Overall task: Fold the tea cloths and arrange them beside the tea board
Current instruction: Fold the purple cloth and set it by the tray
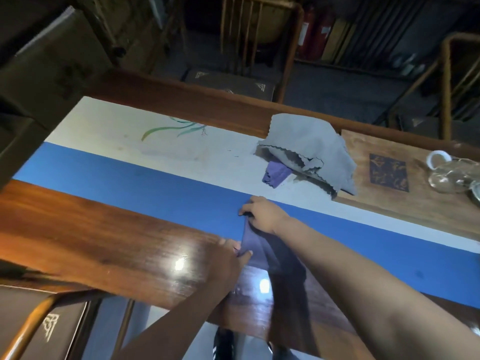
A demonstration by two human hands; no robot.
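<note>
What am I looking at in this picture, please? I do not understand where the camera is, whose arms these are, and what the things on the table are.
There is no machine here. The camera sits on a person's head and looks down, so the two bare arms are that person's own. The left hand and right hand each pinch an end of a dark purple cloth, flat on a long wooden table with a blue and white runner. Farther away lies a crumpled grey cloth over a small purple cloth. The grey one overlaps the wooden tea board, which carries glassware.
</note>
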